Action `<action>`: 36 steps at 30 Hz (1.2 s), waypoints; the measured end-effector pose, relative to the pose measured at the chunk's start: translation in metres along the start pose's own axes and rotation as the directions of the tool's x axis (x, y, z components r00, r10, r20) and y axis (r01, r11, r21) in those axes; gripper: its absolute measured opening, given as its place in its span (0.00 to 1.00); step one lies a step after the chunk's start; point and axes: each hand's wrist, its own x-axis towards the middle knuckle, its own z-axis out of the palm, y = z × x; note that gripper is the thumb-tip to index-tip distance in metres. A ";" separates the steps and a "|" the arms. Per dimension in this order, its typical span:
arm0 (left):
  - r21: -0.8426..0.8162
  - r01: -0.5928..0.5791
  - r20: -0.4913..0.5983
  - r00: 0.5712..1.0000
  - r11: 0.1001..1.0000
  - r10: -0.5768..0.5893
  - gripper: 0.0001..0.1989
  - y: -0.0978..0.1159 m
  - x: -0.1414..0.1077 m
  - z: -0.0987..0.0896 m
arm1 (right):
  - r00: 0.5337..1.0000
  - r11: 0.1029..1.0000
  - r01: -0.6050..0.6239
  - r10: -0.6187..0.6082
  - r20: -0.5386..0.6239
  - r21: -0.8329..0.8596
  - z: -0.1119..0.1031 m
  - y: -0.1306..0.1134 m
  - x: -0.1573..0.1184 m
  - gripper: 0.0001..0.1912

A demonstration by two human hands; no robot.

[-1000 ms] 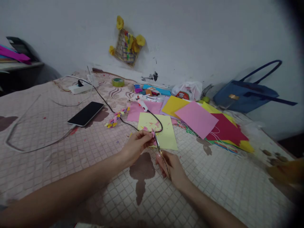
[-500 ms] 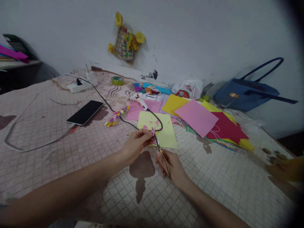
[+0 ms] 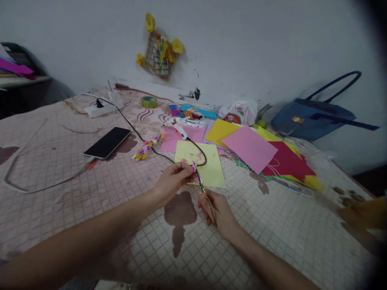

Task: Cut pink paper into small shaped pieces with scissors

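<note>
My left hand [image 3: 178,177] pinches a small pink paper piece [image 3: 194,165] between thumb and fingers. My right hand [image 3: 218,209] is closed round the handles of a pair of scissors [image 3: 200,182], whose blades point up and away and meet the edge of the pink piece. Both hands are over the near edge of a pale yellow sheet [image 3: 214,173] strewn with pink and yellow paper scraps. A white glue gun [image 3: 180,131] lies just behind the sheet, its black cord looping across it. Left of the sheet rests a strip of pink, yellow and purple paper pieces [image 3: 148,148].
A tablet-like black device [image 3: 107,143] lies left, with a white cable attached. Behind it stand a power strip [image 3: 101,109] and a green tape roll [image 3: 148,102]. Coloured paper sheets [image 3: 250,148] spread to the right, before a blue bag [image 3: 314,117] by the wall.
The camera view has shifted very slightly. Both hands, the scissors and the pink piece keep nearly the same positions.
</note>
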 end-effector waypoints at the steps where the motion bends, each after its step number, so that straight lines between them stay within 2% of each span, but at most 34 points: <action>1: 0.004 0.004 0.000 1.000 1.000 -0.004 0.06 0.001 0.001 -0.001 | 1.000 1.000 -0.011 0.011 0.005 0.011 0.000 0.000 0.000 0.19; 7: 0.065 0.084 0.062 0.994 0.994 -0.088 0.07 0.009 0.004 -0.007 | 0.998 0.992 -0.067 0.065 0.017 0.109 -0.002 -0.003 0.001 0.21; 14: 0.199 0.109 0.116 0.984 0.974 -0.134 0.08 0.006 -0.002 -0.006 | 0.999 0.965 0.005 0.008 -0.047 0.262 -0.015 -0.010 0.011 0.19; 24: 0.285 0.088 0.127 0.984 0.955 -0.129 0.08 0.007 -0.005 -0.001 | 0.999 0.960 0.038 -0.031 -0.028 0.277 -0.011 -0.016 0.006 0.17; 31: 0.399 0.060 0.255 0.951 0.915 -0.174 0.09 0.001 -0.006 -0.002 | 0.995 0.970 0.064 -0.044 -0.089 0.233 -0.017 -0.014 0.009 0.14; 34: 0.450 0.032 0.291 0.940 0.892 -0.181 0.08 -0.002 -0.006 -0.003 | 0.997 0.972 0.063 -0.049 -0.067 0.227 -0.018 -0.013 0.010 0.12; 36: 0.466 0.019 0.307 0.934 0.884 -0.182 0.07 -0.002 -0.006 -0.004 | 0.999 0.958 0.032 -0.021 -0.042 0.283 -0.017 -0.013 0.010 0.11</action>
